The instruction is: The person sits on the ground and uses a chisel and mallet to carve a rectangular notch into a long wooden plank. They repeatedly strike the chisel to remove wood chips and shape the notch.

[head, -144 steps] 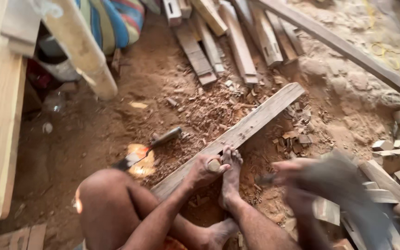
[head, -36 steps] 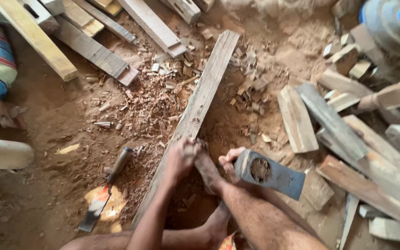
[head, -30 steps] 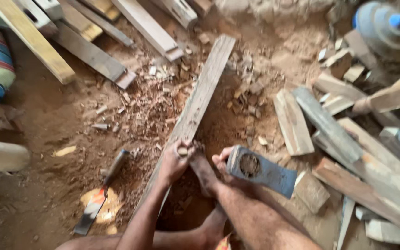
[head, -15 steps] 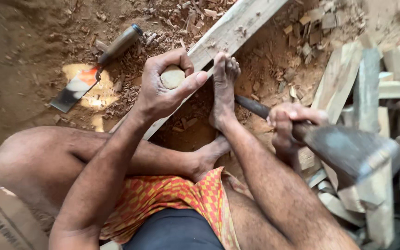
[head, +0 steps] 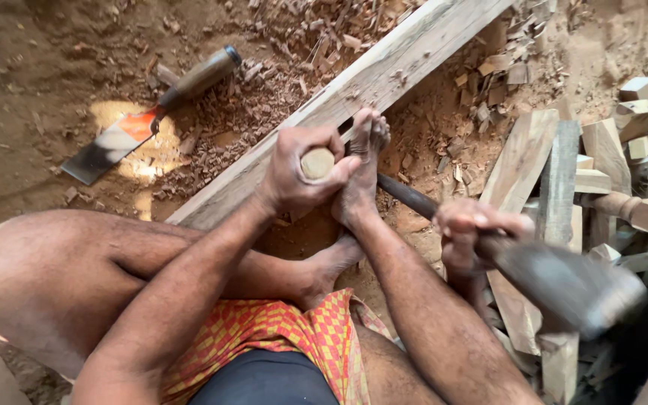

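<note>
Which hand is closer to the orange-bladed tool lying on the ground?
The left hand. It grips a round wooden handle on the plank, right of the tool. The right hand, holding the axe, is farther right.

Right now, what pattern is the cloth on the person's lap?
The cloth is an orange and yellow check, seen best in the head view.

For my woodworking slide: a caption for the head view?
Left hand grips a wooden-handled chisel on a plank; right hand holds an axe.
</note>
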